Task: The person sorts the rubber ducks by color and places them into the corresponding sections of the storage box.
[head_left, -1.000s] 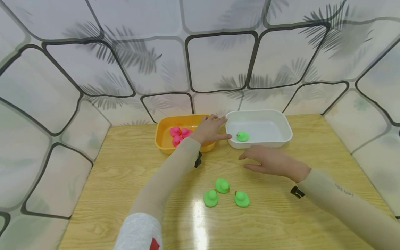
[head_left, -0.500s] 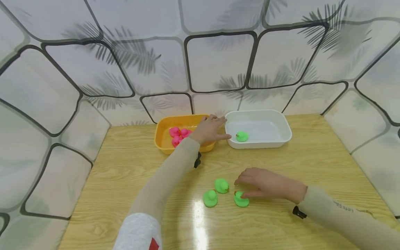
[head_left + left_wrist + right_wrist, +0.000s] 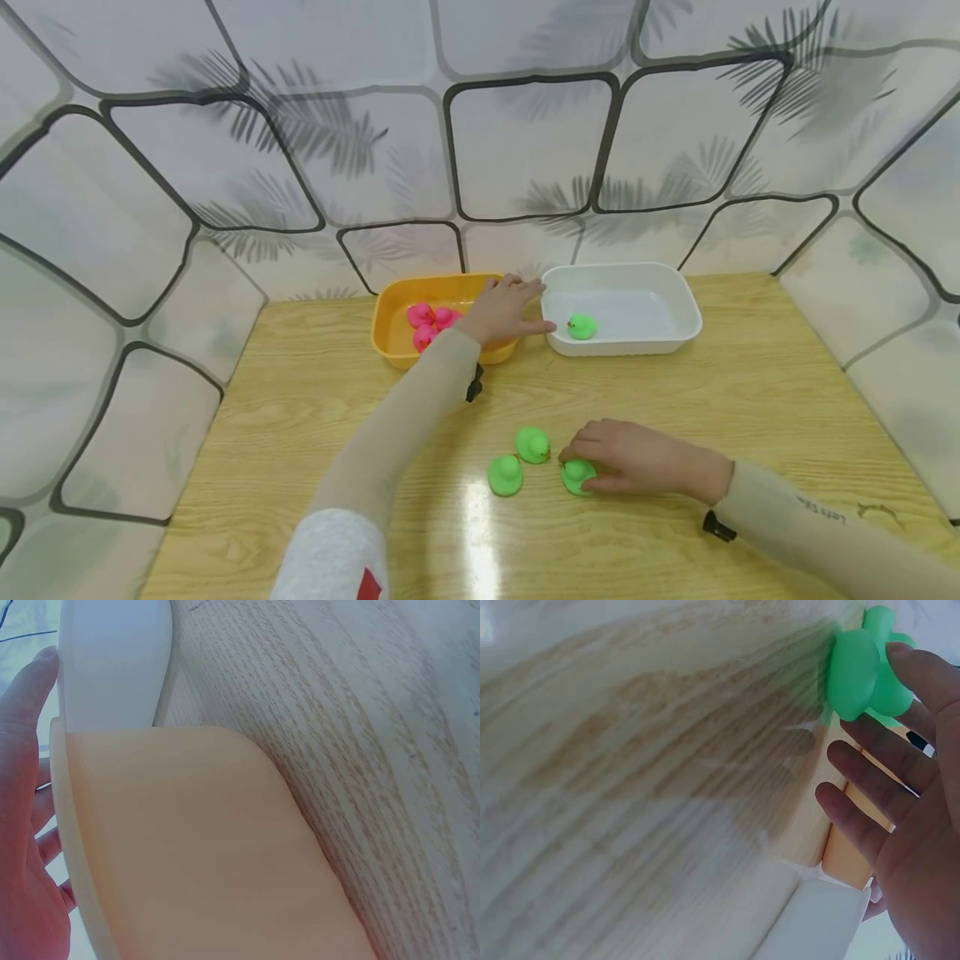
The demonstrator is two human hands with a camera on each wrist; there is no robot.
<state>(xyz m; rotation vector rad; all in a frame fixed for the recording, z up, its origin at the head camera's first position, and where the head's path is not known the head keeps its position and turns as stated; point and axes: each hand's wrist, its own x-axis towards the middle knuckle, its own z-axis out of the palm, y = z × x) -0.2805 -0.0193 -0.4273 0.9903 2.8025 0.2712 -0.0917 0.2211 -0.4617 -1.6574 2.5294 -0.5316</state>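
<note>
The right hand (image 3: 641,458) has its thumb and forefinger drawn in round a green duck (image 3: 575,474), pinching it from either side as it sits on the table (image 3: 300,450); the other fingers stay apart and hold nothing. Two more green ducks (image 3: 533,446) sit just to its left, close enough to crowd the fingertips on that side.

At the back stand an orange tray (image 3: 386,329) and, beside it, a white tray (image 3: 637,321). The left hand (image 3: 504,312) is spread over the right end of the orange tray, gripping nothing, with its thumb reaching the rim of the white tray. Its left sleeve (image 3: 390,446) crosses the front of the orange tray and partly covers the pink ducks (image 3: 422,315) inside. One duck, the tray's green one (image 3: 581,327), sits in the white tray's front left part, behind the front wall. A patterned backdrop (image 3: 528,154) rises behind both trays.
</note>
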